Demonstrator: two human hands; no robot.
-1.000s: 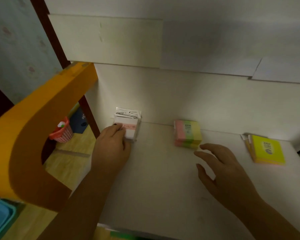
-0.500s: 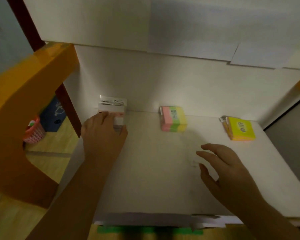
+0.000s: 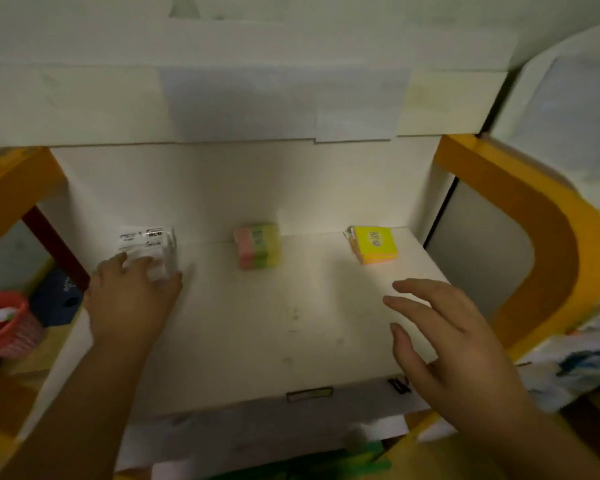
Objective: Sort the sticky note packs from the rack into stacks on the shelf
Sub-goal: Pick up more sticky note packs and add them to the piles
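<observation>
dim, soft motion blur; glare on the shelf, edges perhaps warped.

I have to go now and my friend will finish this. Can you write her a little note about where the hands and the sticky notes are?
Left hand: fingers on the white-wrapped pack, at the left of the shelf.
Right hand: open, holding nothing, over the shelf's front right.
Pink, green and yellow stack: back middle.
Yellow and orange stack: back right.
Done: three separate piles stand on the shelf.
Left: let go of the white pack, then fetch more packs; the rack is not in view.
</observation>
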